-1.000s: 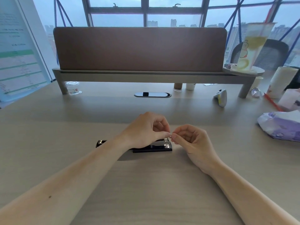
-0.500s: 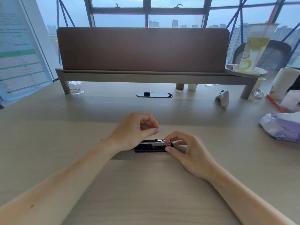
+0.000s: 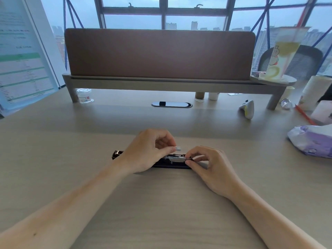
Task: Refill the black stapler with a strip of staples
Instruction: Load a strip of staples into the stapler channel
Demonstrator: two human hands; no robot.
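Both hands barely shifted since a moment ago
Left hand [image 3: 149,150] pinches staple strip [image 3: 178,148] above black stapler [image 3: 170,161] on counter [image 3: 161,203]; right hand [image 3: 210,164] pinches its right metal end

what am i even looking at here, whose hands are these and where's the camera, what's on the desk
This is one picture from a camera worn on a person's head, looking down at their own two bare hands; there is no robot. The black stapler lies opened flat on the desk. The left hand pinches a small strip of staples just above it. The right hand grips the stapler's metal front end. To the right lie a purple packet and, on the shelf, a drink cup.
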